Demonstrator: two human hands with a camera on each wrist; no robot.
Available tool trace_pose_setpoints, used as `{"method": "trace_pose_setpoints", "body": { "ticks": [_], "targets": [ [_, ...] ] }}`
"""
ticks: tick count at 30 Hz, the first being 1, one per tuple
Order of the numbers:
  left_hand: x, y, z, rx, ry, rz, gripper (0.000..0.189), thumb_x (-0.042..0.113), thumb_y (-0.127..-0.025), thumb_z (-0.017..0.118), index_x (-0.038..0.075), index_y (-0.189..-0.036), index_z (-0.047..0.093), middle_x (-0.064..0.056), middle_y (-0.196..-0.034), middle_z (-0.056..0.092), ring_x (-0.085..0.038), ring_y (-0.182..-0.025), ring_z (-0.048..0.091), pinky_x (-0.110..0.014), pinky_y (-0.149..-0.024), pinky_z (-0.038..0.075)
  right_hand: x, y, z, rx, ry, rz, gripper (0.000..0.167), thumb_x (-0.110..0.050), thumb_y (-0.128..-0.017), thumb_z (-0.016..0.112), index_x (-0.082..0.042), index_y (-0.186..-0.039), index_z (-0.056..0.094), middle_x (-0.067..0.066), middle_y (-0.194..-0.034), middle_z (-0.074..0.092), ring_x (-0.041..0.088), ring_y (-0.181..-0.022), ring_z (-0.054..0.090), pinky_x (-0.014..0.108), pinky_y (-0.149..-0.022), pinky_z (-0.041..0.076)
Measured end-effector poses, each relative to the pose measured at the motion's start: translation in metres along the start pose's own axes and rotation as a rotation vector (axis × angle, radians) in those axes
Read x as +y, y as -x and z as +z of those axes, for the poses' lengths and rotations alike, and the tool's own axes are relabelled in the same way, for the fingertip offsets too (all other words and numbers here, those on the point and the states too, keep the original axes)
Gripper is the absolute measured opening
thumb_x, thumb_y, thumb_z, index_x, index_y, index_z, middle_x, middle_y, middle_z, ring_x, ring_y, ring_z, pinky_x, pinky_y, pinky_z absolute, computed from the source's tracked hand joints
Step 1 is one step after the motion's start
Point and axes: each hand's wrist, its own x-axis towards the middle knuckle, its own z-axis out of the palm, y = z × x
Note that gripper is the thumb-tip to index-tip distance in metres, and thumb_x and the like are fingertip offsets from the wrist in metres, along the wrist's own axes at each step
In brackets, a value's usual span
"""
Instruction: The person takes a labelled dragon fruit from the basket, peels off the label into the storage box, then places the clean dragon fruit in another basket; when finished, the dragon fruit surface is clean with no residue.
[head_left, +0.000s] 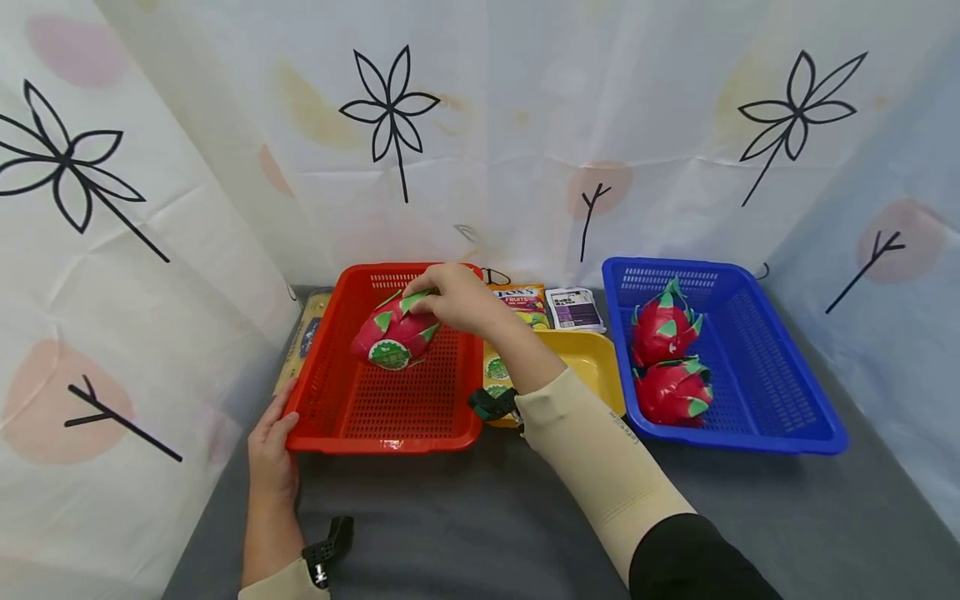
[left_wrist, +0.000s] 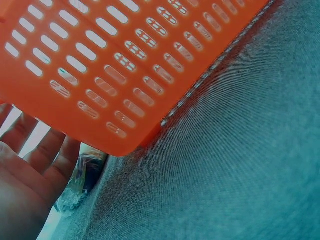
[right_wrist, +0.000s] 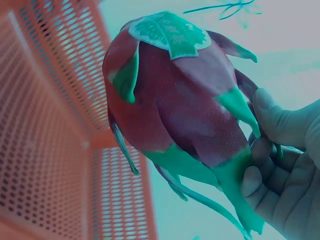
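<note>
My right hand pinches a dragon fruit by its green leafy end, over the red basket. The fruit is pink-red with green tips and bears a round green sticker. Close up in the right wrist view, thumb and fingertips grip the leaves of the dragon fruit. My left hand holds the red basket's front left corner by its rim. From the left wrist, fingers show at the slotted basket wall. Two more dragon fruits lie in the blue basket.
Between the baskets stands a yellow tray with a sheet of green round stickers by its left side. Behind it lie a candy bag and a white-and-purple packet. Another package lies left of the red basket. Patterned cloth hangs behind.
</note>
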Motion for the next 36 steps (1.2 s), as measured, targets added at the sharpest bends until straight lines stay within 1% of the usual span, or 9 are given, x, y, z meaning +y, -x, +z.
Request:
{"method": "trace_pose_setpoints", "body": {
  "ticks": [4, 8, 13, 15, 19, 23, 29, 32, 36],
  "targets": [
    [0.002, 0.001, 0.001, 0.009, -0.010, -0.015, 0.047, 0.010, -0.104, 0.050, 0.006, -0.151, 0.051, -0.002, -0.148, 0.055, -0.019, -0.130, 0.051, -0.019, -0.096, 0.050, -0.010, 0.023, -0.011, 0.049, -0.122, -0.008, 0.016, -0.011, -0.098, 0.070, -0.009, -0.112, 0.078, 0.004, -0.113, 0.068, 0.017, -0.103, 0.060, 0.028, -0.083, 0.055],
    [0.001, 0.001, 0.001, 0.007, -0.005, -0.016, 0.048, 0.011, -0.104, 0.051, 0.007, -0.152, 0.050, -0.003, -0.149, 0.055, -0.020, -0.129, 0.053, -0.021, -0.096, 0.050, -0.015, 0.052, -0.022, 0.112, -0.221, -0.006, 0.016, -0.010, -0.097, 0.071, -0.007, -0.111, 0.078, 0.005, -0.108, 0.066, 0.020, -0.098, 0.062, 0.030, -0.080, 0.058],
    [0.000, 0.000, 0.001, 0.000, 0.013, -0.007, 0.048, 0.010, -0.104, 0.050, 0.006, -0.151, 0.050, -0.002, -0.147, 0.056, -0.020, -0.127, 0.054, -0.020, -0.096, 0.050, -0.011, 0.095, -0.034, 0.223, -0.330, -0.017, 0.017, -0.005, -0.095, 0.071, -0.003, -0.111, 0.077, 0.010, -0.106, 0.066, 0.024, -0.092, 0.066, 0.034, -0.078, 0.060],
    [0.000, 0.000, 0.002, -0.001, 0.012, -0.005, 0.048, 0.009, -0.104, 0.050, 0.005, -0.151, 0.050, -0.002, -0.146, 0.057, -0.020, -0.127, 0.054, -0.020, -0.095, 0.051, -0.008, 0.113, -0.038, 0.275, -0.362, 0.008, 0.018, -0.003, -0.095, 0.071, -0.002, -0.112, 0.077, 0.011, -0.110, 0.068, 0.026, -0.091, 0.067, 0.036, -0.078, 0.061],
    [0.000, 0.001, 0.001, 0.000, 0.017, -0.006, 0.047, 0.009, -0.104, 0.050, 0.006, -0.151, 0.051, -0.003, -0.146, 0.057, -0.020, -0.126, 0.054, -0.020, -0.095, 0.051, -0.003, 0.148, -0.042, 0.367, -0.411, 0.105, 0.023, -0.001, -0.095, 0.071, -0.001, -0.118, 0.075, 0.014, -0.121, 0.068, 0.029, -0.099, 0.068, 0.034, -0.083, 0.060],
    [0.000, 0.001, 0.000, 0.003, 0.035, -0.010, 0.048, 0.010, -0.104, 0.052, 0.008, -0.152, 0.050, -0.003, -0.147, 0.056, -0.021, -0.127, 0.053, -0.021, -0.095, 0.051, -0.001, 0.181, -0.044, 0.435, -0.432, 0.177, 0.024, -0.001, -0.095, 0.070, 0.002, -0.119, 0.074, 0.016, -0.122, 0.068, 0.031, -0.106, 0.066, 0.031, -0.086, 0.058],
    [-0.001, 0.000, 0.000, 0.005, 0.050, 0.010, 0.047, 0.006, -0.103, 0.050, 0.003, -0.150, 0.050, -0.002, -0.144, 0.059, -0.020, -0.126, 0.055, -0.021, -0.095, 0.051, 0.007, 0.228, -0.037, 0.465, -0.421, 0.217, 0.022, 0.000, -0.095, 0.069, 0.006, -0.117, 0.073, 0.017, -0.114, 0.069, 0.025, -0.099, 0.066, 0.026, -0.082, 0.058],
    [-0.001, 0.000, 0.000, 0.011, 0.045, 0.017, 0.047, 0.005, -0.103, 0.050, 0.001, -0.150, 0.050, -0.002, -0.141, 0.061, -0.020, -0.125, 0.056, -0.020, -0.095, 0.051, 0.014, 0.249, -0.028, 0.456, -0.424, 0.227, 0.022, 0.000, -0.094, 0.070, 0.005, -0.115, 0.073, 0.016, -0.110, 0.070, 0.021, -0.095, 0.067, 0.028, -0.079, 0.059],
    [-0.002, 0.001, 0.002, 0.006, 0.046, 0.023, 0.047, 0.006, -0.103, 0.050, 0.001, -0.149, 0.050, -0.002, -0.140, 0.061, -0.021, -0.123, 0.056, -0.020, -0.094, 0.051, 0.025, 0.277, -0.012, 0.436, -0.434, 0.265, 0.020, 0.000, -0.092, 0.072, 0.003, -0.112, 0.074, 0.013, -0.107, 0.070, 0.019, -0.094, 0.067, 0.029, -0.077, 0.060]
  ]
}}
